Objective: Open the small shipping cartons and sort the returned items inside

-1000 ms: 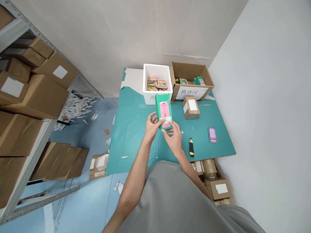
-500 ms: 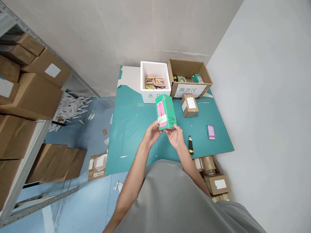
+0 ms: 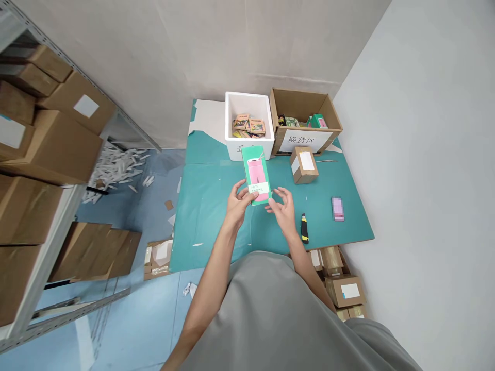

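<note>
A green product box (image 3: 256,172) with a pink item pictured on its front is held up over the table, front towards me. My left hand (image 3: 238,202) is closed on its lower left part, with the thumb across the front near a white label strip. At the lower right corner is my right hand (image 3: 283,207), its fingers apart and curved and its thumb near the box edge. Whether that thumb touches the box I cannot tell. Right of this hand, a black and yellow utility knife (image 3: 304,229) lies on the green table top (image 3: 209,206).
A white foam box (image 3: 249,150) of small packs and a labelled cardboard carton (image 3: 335,129) stand at the back. In front of the carton is a small brown box (image 3: 303,175). A phone (image 3: 337,209) lies at right. Shelves of cartons (image 3: 58,144) stand at left.
The green box has turned so its pink-pictured front faces me and its side no longer shows. My right hand has loosened from its lower right side, fingers spreading.
</note>
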`<state>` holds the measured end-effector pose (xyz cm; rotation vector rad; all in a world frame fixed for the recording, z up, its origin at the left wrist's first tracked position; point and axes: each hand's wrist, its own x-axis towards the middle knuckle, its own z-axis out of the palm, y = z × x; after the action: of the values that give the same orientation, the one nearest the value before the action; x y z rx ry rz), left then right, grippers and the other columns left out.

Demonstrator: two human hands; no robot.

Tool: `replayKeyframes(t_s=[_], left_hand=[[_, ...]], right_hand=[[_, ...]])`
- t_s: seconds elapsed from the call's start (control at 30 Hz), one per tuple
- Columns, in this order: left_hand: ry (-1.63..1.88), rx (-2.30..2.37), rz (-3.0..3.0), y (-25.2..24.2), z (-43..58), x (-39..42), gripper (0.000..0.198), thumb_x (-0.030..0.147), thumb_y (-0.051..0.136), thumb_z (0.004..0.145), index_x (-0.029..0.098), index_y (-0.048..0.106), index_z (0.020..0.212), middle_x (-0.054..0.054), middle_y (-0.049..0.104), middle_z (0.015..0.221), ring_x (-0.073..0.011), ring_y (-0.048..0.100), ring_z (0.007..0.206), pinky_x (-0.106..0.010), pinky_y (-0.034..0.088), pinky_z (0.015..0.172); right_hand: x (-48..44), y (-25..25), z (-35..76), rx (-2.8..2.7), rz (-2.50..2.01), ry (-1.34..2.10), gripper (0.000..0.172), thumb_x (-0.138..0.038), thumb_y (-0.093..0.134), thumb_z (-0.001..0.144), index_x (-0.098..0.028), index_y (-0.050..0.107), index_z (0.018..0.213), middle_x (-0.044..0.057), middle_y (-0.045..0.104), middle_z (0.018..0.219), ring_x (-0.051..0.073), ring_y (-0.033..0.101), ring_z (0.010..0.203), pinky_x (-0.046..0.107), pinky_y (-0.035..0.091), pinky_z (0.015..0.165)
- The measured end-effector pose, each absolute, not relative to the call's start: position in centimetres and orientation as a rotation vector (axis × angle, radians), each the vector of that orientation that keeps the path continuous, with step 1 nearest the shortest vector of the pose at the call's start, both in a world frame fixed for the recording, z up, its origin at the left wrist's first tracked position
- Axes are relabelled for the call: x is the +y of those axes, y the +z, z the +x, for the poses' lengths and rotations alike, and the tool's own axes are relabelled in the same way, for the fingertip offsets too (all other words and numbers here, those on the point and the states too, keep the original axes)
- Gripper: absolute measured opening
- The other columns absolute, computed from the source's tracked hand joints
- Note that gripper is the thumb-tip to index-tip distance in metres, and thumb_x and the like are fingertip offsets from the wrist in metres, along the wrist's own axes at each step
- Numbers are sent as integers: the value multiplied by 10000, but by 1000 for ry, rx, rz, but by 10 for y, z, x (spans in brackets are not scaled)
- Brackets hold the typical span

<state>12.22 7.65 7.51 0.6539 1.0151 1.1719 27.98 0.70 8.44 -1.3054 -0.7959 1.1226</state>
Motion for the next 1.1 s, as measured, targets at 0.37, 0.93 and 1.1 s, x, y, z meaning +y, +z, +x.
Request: replayKeyframes(t_s=[0.37,0.93,1.1], left_hand=[[1270,1006,690,77,136,73,909,347,1074,599,266,599,1369,-48,738,1201,-236,766,1135,-314,597,976],[1112,780,508,78,121,72,551,450,943,727,234,720,1183,-113,827,1238,-299,779,1218,-380,631,944],[987,708,475,75,126,68,635,555,932,700,182,750,1181,-158,856,1202,-383,813,1153,-430,675,842]], right_hand=[[0,97,246,-1161,-1453,808,691,-513,918,858,-275,621,1435,164,588,1629,271,728,1226,364,720,846],[14,94,273,-427,-1071,1415,491,-511,821,833,-275,628,1218,17,854,1049,192,826,756,256,673,612],[11,86,269,-174,-926,1668,391,-494,796,883,-226,730,1160,24,864,893,165,774,634,208,636,533]])
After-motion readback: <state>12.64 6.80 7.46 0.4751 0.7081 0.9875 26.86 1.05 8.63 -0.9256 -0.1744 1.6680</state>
